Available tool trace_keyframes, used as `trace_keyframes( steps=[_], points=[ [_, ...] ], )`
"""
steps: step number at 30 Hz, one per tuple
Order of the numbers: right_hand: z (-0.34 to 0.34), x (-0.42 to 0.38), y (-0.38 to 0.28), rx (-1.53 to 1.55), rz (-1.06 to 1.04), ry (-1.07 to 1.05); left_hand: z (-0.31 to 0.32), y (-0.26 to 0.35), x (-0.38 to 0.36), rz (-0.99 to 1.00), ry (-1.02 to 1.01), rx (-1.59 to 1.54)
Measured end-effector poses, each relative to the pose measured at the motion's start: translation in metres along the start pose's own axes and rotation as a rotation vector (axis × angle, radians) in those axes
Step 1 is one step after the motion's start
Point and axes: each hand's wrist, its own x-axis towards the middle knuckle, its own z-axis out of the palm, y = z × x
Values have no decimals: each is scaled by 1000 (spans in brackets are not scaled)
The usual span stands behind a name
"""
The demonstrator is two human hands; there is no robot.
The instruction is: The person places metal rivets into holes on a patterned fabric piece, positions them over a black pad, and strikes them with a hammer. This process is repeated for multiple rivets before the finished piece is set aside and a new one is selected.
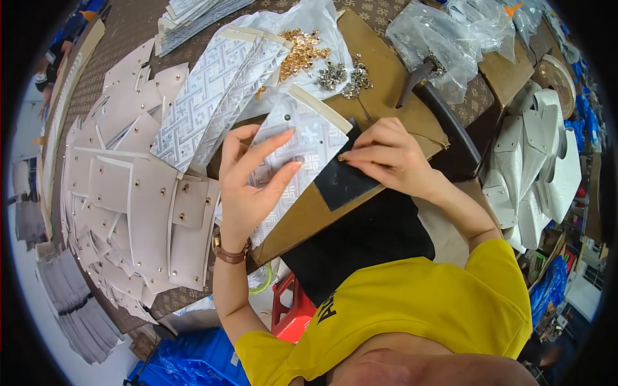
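My left hand [254, 180] holds a patterned white panel [312, 138] with its fingers spread over the top face and the thumb near the middle. A dark round stud [287, 118] shows on the panel near its upper end. At the panel's right edge, my right hand [389, 157] pinches a small gold-coloured stud [342, 157] between thumb and fingertips. Below that hand lies a black pad [344, 183] on brown cardboard [290, 228]. Gold studs [302, 55] and silver studs [333, 76] are heaped beyond the panel.
Stacked patterned panels [212, 96] lie at the upper left, beside many studded white pieces [148, 206]. A hammer [418, 80] and a dark curved bar [450, 122] rest at the right, with plastic bags [438, 38] beyond. More white pieces [537, 161] stand far right.
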Motion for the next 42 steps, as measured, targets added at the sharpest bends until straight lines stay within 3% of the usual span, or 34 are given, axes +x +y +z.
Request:
trace_keyframes(
  steps=[1, 4, 8, 12, 29, 36, 42],
  points=[
    [0, -2, -2, 0, 5, 4, 4, -1, -1, 2, -6, 0],
    [2, -9, -13, 503, 563, 221, 16, -3, -3, 12, -81, -2],
    [3, -9, -15, 539, 622, 144, 16, 5, -6, -104, -212, 96],
    [2, -7, -11, 353, 499, 61, 17, 4, -6, 114, -273, 210],
    [1, -1, -5, 213, 395, 42, 20, 10, -9, 236, -365, 420],
    [-12, 25, 26, -369, 264, 198, 18, 12, -10, 261, -350, 454],
    [-5, 37, 33, -517, 278, 120, 19, 12, -10, 248, -336, 439]
  ],
)
